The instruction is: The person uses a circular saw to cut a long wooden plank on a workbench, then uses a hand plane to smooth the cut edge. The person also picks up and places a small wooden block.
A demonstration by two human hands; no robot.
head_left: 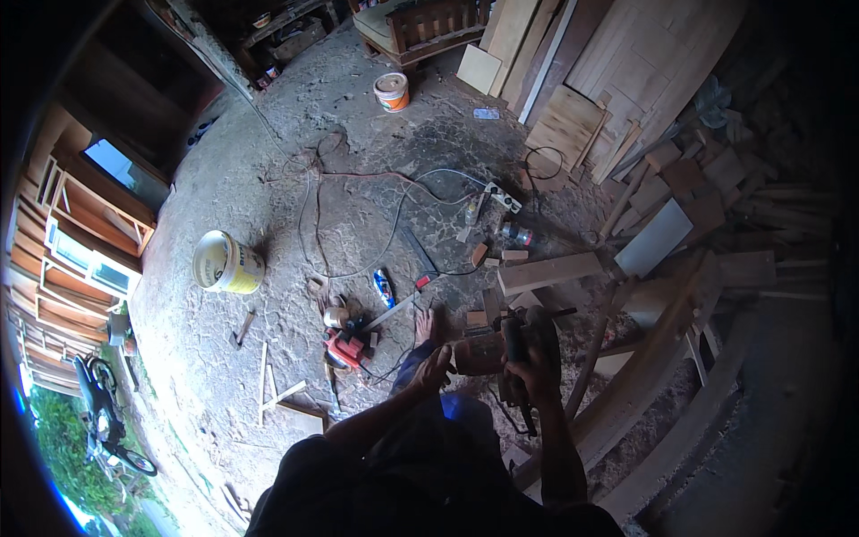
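My right hand (530, 374) grips the dark handle of a circular saw (481, 352), held above the wood pieces at lower right. My left hand (434, 367) is curled at the left end of the saw's cylindrical motor housing; how firmly it holds is unclear. My bare foot (423, 324) rests on the cracked concrete floor (286, 233). Just left of it lie a red power tool (347, 351), a long metal strip (389, 309) and a blue-and-white container (384, 288).
A yellow-white bucket (228, 262) stands at left, a small tub (391, 94) farther back. Cables and a power strip (503, 197) cross the middle. Boards (655, 234) and offcuts crowd the right; a hatchet (240, 331) and thin sticks lie left. A motorbike (103, 421) is outside.
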